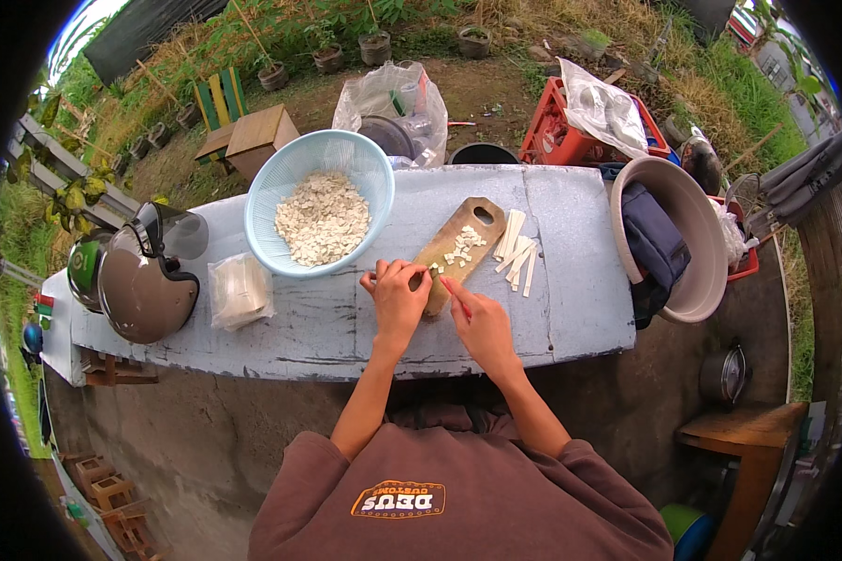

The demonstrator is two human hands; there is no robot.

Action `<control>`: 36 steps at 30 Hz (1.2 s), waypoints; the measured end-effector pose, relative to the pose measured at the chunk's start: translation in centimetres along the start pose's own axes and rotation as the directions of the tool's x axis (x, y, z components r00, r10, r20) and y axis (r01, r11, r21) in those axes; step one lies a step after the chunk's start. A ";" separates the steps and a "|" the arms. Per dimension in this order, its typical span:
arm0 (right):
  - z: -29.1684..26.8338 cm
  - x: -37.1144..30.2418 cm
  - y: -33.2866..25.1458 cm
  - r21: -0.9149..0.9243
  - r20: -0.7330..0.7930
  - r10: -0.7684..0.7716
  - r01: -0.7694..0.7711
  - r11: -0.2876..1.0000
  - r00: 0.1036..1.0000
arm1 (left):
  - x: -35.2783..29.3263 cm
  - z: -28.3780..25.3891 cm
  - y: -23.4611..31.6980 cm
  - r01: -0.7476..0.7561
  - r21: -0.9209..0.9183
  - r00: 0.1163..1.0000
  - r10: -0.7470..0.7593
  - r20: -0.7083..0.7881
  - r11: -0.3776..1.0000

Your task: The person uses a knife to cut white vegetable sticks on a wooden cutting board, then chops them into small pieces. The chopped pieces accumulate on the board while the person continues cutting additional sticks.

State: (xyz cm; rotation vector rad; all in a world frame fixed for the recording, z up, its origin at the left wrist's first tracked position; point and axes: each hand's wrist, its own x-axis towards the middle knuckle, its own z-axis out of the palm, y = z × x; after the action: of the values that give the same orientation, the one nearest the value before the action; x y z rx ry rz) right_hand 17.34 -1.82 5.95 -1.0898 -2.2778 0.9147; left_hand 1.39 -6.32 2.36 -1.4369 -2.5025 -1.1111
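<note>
My right hand [484, 327] is closed around the red handle of a knife [448, 283], its blade mostly hidden between my hands over the wooden cutting board [437, 251]. At the board's left edge my left hand [399, 297] has its fingers bent and pinched together; what they press on is too small and covered to name. Small pale chopped pieces [462, 245] lie on the board near its handle hole. Several long, pale flat strips [517, 249] lie just to the board's right. Beyond my left hand stands a light blue plastic basket [261, 192] holding a heap of pale chips [322, 220].
A clear plastic bag of pale contents [240, 292] and two helmets [150, 285] occupy the table's [571, 271] left side. At its right end a beige basin [704, 271] holds a dark blue bag [653, 234]. A red crate [554, 131] and a stuffed plastic sack [393, 103] stand beyond.
</note>
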 end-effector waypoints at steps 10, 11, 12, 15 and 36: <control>0.3 0.0 0.1 -0.012 -0.031 -0.029 0.029 1.000 0.999 | -0.1 -0.1 0.1 -0.023 0.011 1.000 0.023 0.003 1.000; 0.3 0.0 0.1 -0.014 -0.036 -0.033 0.033 0.999 0.999 | -0.1 -0.1 0.1 -0.021 0.013 1.000 0.021 0.006 1.000; 0.3 0.0 0.2 -0.017 -0.029 -0.024 0.024 1.000 0.999 | -0.1 -0.1 0.1 -0.019 0.015 1.000 0.019 0.010 1.000; 0.3 -0.1 0.2 -0.015 -0.015 -0.002 0.002 1.000 1.000 | -0.1 0.0 0.2 -0.035 0.028 0.999 0.035 0.010 0.999; 1.2 -0.6 0.0 -0.056 -0.024 -0.043 0.042 0.998 0.999 | -4.3 -0.4 -0.2 -0.172 0.260 0.983 0.148 0.107 0.950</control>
State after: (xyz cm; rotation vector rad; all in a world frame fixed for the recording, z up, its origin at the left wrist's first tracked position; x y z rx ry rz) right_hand 16.94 -2.79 5.11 -1.0655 -2.3098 0.8212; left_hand 3.54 -9.76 0.93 -1.6021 -2.4213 -0.6658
